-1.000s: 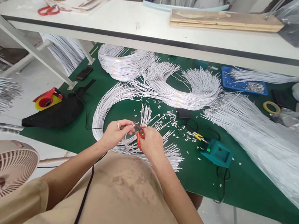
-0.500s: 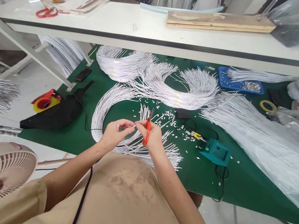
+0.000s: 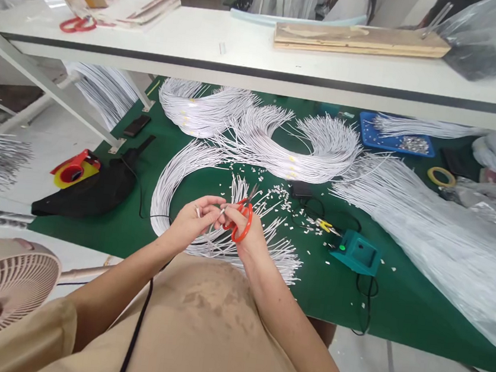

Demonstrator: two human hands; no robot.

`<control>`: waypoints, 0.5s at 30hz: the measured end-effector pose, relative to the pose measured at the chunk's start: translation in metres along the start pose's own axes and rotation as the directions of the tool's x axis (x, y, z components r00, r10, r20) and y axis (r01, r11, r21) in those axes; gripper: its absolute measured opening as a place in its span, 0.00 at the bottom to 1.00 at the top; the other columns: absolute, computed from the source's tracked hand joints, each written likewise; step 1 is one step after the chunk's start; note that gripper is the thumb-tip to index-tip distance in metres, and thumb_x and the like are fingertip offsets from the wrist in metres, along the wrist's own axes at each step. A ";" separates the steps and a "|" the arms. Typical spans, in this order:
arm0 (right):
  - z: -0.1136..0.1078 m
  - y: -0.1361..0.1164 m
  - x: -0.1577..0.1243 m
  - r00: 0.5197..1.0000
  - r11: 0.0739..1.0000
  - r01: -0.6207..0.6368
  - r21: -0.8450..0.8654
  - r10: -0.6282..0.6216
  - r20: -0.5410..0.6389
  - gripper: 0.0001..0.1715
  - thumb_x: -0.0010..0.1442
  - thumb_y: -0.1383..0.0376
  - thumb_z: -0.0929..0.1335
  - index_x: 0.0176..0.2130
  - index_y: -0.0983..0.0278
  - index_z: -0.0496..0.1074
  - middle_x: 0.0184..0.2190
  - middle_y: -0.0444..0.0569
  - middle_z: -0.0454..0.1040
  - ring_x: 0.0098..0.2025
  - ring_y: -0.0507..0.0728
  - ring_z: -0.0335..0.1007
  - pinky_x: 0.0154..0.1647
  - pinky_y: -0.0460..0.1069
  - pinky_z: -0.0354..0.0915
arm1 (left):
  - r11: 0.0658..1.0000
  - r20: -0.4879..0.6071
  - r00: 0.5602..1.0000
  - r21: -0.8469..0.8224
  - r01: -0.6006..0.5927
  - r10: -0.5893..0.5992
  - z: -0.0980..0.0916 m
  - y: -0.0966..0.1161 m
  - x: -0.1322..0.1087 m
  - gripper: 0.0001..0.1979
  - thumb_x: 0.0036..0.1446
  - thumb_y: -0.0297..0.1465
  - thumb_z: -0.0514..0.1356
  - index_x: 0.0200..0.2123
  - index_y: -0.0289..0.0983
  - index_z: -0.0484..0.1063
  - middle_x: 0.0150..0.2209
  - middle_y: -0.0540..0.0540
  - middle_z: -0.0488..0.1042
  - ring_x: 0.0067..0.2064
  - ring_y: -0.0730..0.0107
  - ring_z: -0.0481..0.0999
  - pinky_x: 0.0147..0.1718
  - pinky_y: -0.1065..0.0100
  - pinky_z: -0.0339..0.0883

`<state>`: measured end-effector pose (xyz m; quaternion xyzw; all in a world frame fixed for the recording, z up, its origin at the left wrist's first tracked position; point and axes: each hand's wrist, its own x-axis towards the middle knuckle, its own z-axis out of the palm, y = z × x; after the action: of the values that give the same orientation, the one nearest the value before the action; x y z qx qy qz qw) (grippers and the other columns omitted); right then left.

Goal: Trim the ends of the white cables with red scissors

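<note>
both hands (image 3: 219,221) close, orange scissors (image 3: 243,216), white wire (image 3: 222,210)

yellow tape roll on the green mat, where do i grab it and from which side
Come from above: the yellow tape roll lies flat on the green mat, hole up. Probably best a grip across its near wall, one finger in the hole, thumb outside; that side looks free.

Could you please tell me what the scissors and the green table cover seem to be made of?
Scissors in the right hand: glossy orange-red handles, likely plastic; thin grey blades, probably metal. Green table cover: matte, even, no shine, perhaps felt or rubber mat; unclear which.
</note>
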<state>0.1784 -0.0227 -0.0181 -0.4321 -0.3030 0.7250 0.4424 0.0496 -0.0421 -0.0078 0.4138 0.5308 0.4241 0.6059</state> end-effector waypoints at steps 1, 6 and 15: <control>0.000 0.002 0.001 1.000 1.000 -0.001 0.006 0.001 0.005 0.10 0.45 0.61 0.67 0.26 0.67 0.73 0.16 0.41 0.64 0.20 0.48 0.57 0.24 0.45 0.54 | 0.999 0.037 0.999 -0.038 0.012 -0.010 0.000 0.001 0.000 0.20 0.50 0.36 0.60 0.45 0.35 0.66 0.23 0.49 0.69 0.21 0.79 0.64 0.15 0.78 0.47; -0.005 0.005 0.006 0.979 0.979 0.057 -0.197 -0.093 -0.180 0.13 0.47 0.58 0.67 0.27 0.67 0.72 0.15 0.39 0.60 0.20 0.48 0.54 0.24 0.46 0.53 | 0.990 0.161 0.982 -0.086 0.108 -0.094 -0.002 0.002 -0.001 0.26 0.50 0.35 0.61 0.52 0.37 0.62 0.25 0.48 0.71 0.22 0.79 0.65 0.15 0.78 0.43; -0.002 -0.001 -0.009 0.844 0.532 0.395 -0.749 -0.533 0.066 0.11 0.55 0.60 0.63 0.26 0.62 0.69 0.27 0.46 0.66 0.31 0.52 0.60 0.35 0.47 0.56 | 0.931 -0.122 0.961 -0.304 0.200 -0.247 -0.017 -0.012 0.020 0.15 0.50 0.33 0.61 0.41 0.34 0.71 0.50 0.37 0.69 0.48 0.62 0.70 0.18 0.80 0.56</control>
<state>0.1827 -0.0303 -0.0154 -0.5361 -0.6340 0.3547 0.4299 0.0350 -0.0256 -0.0270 0.2229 0.5533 0.4564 0.6602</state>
